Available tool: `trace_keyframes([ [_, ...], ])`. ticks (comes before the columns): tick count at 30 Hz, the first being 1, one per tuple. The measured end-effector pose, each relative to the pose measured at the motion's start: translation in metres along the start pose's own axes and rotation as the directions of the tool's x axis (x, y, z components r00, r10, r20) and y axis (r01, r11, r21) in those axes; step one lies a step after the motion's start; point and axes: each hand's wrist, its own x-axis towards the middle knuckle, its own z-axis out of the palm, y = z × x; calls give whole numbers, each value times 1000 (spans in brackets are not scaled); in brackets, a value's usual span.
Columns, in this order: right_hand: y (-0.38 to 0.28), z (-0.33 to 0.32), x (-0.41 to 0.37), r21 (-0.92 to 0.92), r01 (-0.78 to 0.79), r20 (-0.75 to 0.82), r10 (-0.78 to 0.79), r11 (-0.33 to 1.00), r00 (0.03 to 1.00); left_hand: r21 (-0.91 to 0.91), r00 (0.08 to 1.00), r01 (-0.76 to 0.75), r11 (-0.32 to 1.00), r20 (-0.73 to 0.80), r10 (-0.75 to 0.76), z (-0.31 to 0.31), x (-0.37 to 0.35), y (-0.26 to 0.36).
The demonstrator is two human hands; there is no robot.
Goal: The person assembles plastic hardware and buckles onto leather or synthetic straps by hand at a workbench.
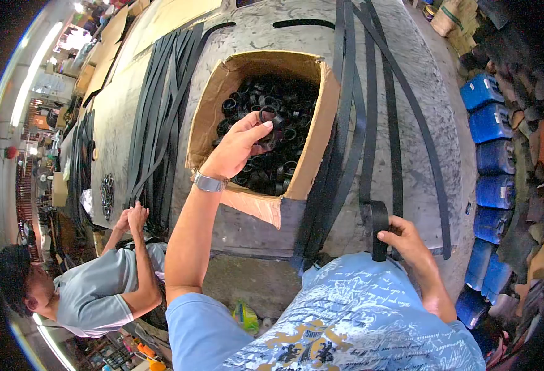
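My left hand (241, 143), with a metal watch on its wrist, is over an open cardboard box (327, 117). Its fingers pinch a small black ring (268, 115). Many similar black loops (290, 99) fill the box beneath. Near the table's front edge, my right hand (403, 238) grips a black strap (379, 232) between thumb and fingers, close to my blue shirt. Long black straps (352, 123) lie on the table right of the box, some crossing one another.
A bundle of black straps (163, 105) lies left of the box on the grey table (432, 130). A co-worker (98, 284) at the lower left has both hands at strap ends. Blue containers (491, 123) line the right side.
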Motion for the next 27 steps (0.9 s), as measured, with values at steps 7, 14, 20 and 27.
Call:
trace_keyframes([
  [7,-2,-2,-2,-42,30,-17,-31,999,999,112,987,-58,992,-145,74,7,-2,3],
  [14,-3,-5,-8,11,96,-54,-95,995,994,487,986,-54,872,-114,125,-3,-4,-2],
  [20,-15,-14,-21,316,94,-108,-63,944,992,355,959,-9,935,-261,109,13,-23,10],
  [27,-3,-22,-22,415,190,-129,-149,890,980,550,895,-300,779,-121,430,86,-100,36],
])
